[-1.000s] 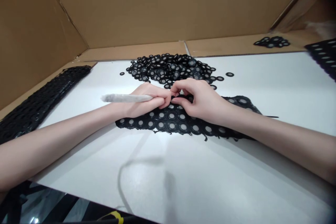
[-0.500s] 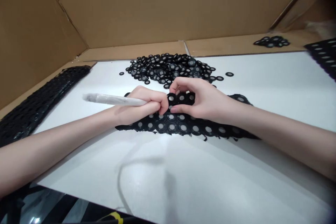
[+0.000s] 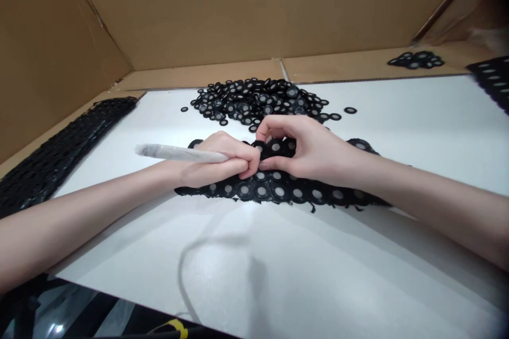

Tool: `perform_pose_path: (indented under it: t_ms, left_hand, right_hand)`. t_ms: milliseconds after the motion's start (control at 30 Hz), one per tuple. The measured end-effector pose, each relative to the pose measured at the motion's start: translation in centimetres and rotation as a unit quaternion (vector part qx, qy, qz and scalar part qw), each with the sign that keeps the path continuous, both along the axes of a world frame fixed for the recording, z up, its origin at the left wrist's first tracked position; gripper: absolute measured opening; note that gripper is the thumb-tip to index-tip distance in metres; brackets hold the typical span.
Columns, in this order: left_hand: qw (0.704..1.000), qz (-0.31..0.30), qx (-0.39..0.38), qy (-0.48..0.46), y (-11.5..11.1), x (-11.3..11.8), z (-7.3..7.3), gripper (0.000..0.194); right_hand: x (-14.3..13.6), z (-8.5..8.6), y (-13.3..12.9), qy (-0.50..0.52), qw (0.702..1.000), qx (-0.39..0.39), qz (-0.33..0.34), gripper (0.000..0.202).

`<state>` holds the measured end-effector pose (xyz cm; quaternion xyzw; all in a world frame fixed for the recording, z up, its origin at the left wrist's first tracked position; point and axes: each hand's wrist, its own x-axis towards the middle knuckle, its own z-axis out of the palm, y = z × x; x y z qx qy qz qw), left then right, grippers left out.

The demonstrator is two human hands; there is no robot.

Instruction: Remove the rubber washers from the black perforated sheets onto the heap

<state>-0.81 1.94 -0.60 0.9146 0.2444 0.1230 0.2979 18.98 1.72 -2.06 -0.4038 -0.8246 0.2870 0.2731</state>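
Being worked beneath the left hand (image 3: 222, 156) and the right hand (image 3: 310, 143) is the black sheet (image 3: 279, 191) of pale-centred discs, and the job is judged to be partway along. Plenty appears done: a pile of loose discs (image 3: 258, 100) is heaped just beyond the hands, with a stray disc (image 3: 350, 110) set apart past the right hand and a second stray disc (image 3: 184, 109) past the left. Plenty appears left, too: whole rows are seen joined on the near side of both hands, more discs are framed by the right thumb and forefinger, and whatever lies under the palms is covered. Whether the stack of black sheets (image 3: 71, 143), well out to the left of the left hand, is finished or untouched cannot be told. And the grip? By the left hand a white pen-like tool (image 3: 181, 153) is held tight, fingers curled round it, its working tip hidden. By the right hand a wide C is formed, the thumb laid over the sheet just beside the left fingertips; nothing is clearly pinched there. The sheet itself is spread on the white worktop (image 3: 338, 270) directly below both hands, its right end partly covered by the right wrist, its ragged near edge exposed.
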Motion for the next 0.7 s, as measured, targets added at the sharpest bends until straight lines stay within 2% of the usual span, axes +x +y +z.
perform_pose_path:
  t_ms: [167,400,567,700]
  left_hand:
    - [1.000,-0.004,-0.018,-0.011,0.2,-0.1,-0.2,0.025]
    - [0.989,0.101,-0.049,-0.093,-0.6,-0.6,0.1,0.022]
    - [0.996,0.053,-0.044,-0.056,-2.1,-0.4,0.4,0.025]
    - [0.998,0.042,-0.032,-0.040,-2.1,-0.2,0.2,0.024]
  right_hand:
    - [0.2,0.1,-0.1,-0.033,0.999,0.012,-0.008,0.024]
    - [0.8,0.8,-0.4,-0.104,0.994,0.013,0.024,0.046]
    - [0.5,1.1,-0.3,-0.106,0.994,-0.004,0.030,0.047]
    - [0.4,1.3,-0.4,-0.102,0.994,-0.001,0.027,0.044]
